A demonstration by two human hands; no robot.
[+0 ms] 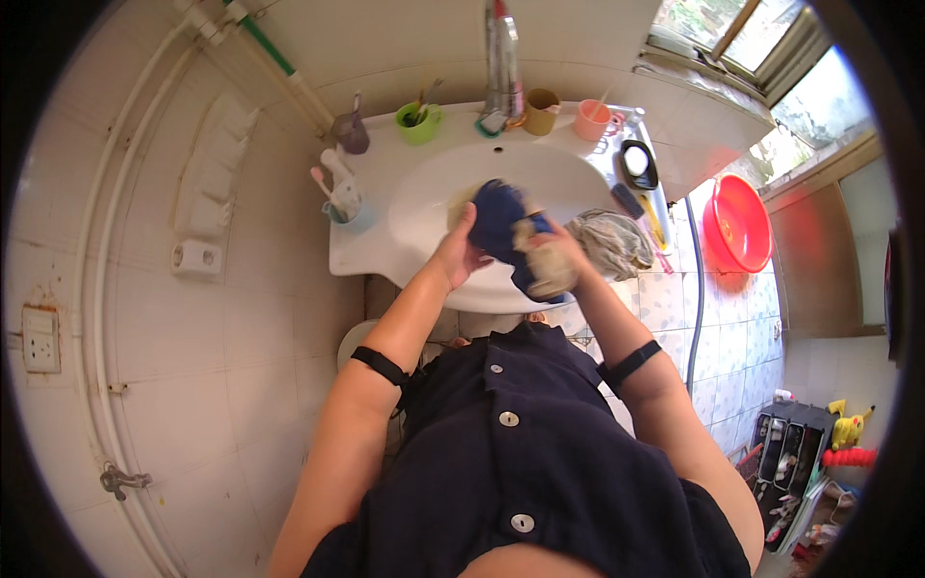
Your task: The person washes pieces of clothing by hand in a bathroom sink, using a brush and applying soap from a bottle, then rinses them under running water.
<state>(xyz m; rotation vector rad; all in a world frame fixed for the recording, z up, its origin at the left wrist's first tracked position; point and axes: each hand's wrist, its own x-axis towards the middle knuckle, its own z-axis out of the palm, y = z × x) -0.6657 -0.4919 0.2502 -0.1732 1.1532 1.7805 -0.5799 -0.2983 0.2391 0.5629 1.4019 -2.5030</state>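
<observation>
Over the front of the white washbasin point(409, 207), I hold a dark blue fabric piece point(498, 220) with beige parts; its exact kind is unclear. My left hand point(461, 252) grips its left side, thumb on top and fingers partly hidden beneath. My right hand point(562, 252) is closed around its beige, crumpled part point(549, 273), slightly smeared by motion. Whether the beige part is a separate cloth or belongs to the blue piece, I cannot tell. Just right of my right hand, a crumpled greyish patterned cloth point(614, 243) lies on the basin's edge.
Behind the basin stand a faucet point(502, 72), a green cup point(418, 123), a brown cup point(541, 111) and a pink cup point(593, 119). A black soap dish point(637, 166) and brushes point(628, 200) lie at right. A red tub point(738, 223) stands beyond a hose point(696, 289).
</observation>
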